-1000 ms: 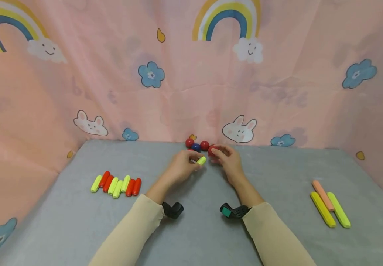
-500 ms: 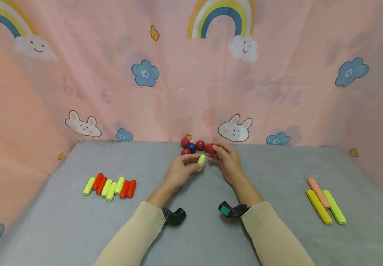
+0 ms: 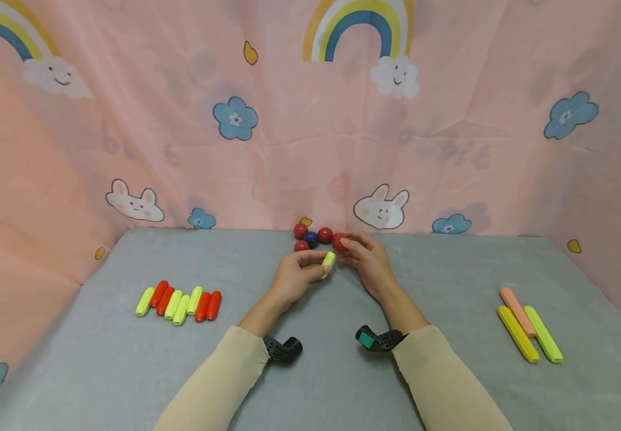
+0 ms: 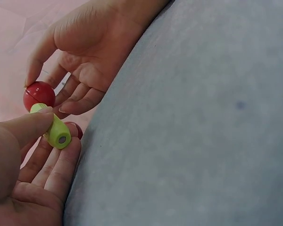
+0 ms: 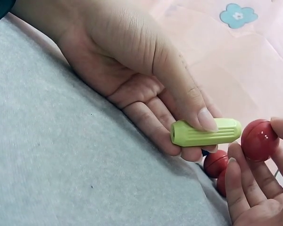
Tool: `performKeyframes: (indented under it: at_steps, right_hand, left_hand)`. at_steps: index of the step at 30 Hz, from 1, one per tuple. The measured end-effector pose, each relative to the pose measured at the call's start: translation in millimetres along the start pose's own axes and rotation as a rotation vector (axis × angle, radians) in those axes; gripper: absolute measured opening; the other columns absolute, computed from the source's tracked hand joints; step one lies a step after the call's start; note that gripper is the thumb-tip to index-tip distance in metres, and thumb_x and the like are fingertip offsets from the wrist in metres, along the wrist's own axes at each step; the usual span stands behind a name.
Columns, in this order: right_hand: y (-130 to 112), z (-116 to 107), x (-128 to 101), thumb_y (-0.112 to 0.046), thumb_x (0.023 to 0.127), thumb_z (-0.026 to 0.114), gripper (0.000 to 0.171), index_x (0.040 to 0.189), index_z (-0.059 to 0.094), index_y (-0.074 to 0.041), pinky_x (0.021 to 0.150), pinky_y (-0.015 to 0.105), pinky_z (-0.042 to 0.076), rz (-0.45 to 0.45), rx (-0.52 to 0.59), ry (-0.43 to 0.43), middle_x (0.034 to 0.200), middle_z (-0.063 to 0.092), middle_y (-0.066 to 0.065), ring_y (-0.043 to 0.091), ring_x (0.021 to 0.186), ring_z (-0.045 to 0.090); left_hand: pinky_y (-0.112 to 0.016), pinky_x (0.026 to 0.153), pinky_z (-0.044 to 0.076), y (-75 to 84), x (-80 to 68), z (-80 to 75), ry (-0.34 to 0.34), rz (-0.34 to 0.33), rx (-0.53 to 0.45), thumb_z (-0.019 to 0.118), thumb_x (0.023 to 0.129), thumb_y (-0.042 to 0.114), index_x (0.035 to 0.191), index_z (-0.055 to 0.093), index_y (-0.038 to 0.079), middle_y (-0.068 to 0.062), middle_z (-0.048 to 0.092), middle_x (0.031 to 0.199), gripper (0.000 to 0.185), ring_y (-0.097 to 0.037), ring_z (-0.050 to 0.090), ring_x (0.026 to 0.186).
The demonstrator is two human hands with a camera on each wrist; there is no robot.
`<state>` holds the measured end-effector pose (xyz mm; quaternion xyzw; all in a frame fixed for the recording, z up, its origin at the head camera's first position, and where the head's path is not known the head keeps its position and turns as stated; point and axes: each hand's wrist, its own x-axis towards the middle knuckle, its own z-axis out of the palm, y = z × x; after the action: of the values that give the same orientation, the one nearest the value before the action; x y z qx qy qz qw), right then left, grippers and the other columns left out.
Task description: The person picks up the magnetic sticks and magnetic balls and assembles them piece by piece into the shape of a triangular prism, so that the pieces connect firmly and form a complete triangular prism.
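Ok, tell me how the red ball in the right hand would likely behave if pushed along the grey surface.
The red ball would probably roll at a light push, being round. Its glossy surface suggests it may slip in the right hand. It also looks stiff: its outline shows no dent where it is pinched.

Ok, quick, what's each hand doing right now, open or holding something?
Left hand: holding a short yellow-green rod, pinched with the thumb.
Right hand: holding a red ball in its fingers.

Four red balls [image 3: 325, 235], one blue ball [image 3: 312, 239], five short lime rods [image 5: 205, 137], four short red rods [image 3: 214, 306], three long rods [image 3: 517, 311]
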<state>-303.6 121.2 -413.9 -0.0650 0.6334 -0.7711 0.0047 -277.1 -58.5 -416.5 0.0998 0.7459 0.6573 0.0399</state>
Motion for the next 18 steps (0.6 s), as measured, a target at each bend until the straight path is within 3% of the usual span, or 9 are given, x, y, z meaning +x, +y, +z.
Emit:
performKeyframes:
  at_steps: [12,18]
  right_hand:
    - [-0.7,1.7,-2.1,-0.011,0.099,0.060,0.035,0.127,0.058,0.010,0.077,0.023,0.058,-0.046,-0.096,-0.043,0.101,0.068,-0.011,0.006,0.085,0.064]
    - [1.6,0.2,-2.2,-0.007,0.096,0.062,0.024,0.116,0.057,0.005,0.073,0.022,0.058,-0.070,-0.170,-0.043,0.101,0.071,-0.006,0.005,0.083,0.065]
  left_hand:
    - [-0.027,0.082,0.061,-0.3,0.3,-0.7,0.015,0.009,-0.008,0.073,0.091,0.006,0.120,0.071,-0.002,-0.020,0.073,0.117,0.030,-0.011,0.071,0.092]
    - [-0.032,0.084,0.062,-0.8,1.4,0.1,0.101,0.005,-0.161,0.071,0.091,0.002,0.117,0.069,-0.007,-0.023,0.071,0.117,0.028,-0.012,0.070,0.090]
